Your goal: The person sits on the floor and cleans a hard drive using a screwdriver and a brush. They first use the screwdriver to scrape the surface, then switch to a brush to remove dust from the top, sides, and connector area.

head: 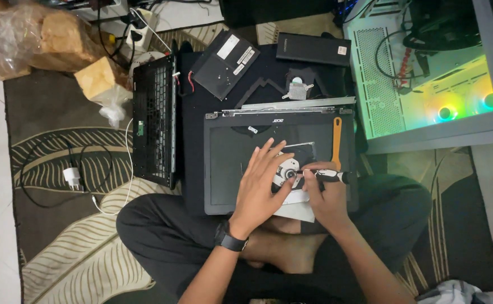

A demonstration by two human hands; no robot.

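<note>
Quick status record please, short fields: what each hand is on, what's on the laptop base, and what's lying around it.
Left hand: flat, fingers spread, pressing on the disc drive unit
Right hand: gripping a black-handled screwdriver, tip pointed at the drive
Work surface: dark laptop base, resting on the person's lap
On the base: orange pry tool, beside the right hand
Left of the base: keyboard frame, on edge of a black mat
Behind the base: black cover panel, small heatsink part
Right: lit computer case
</note>
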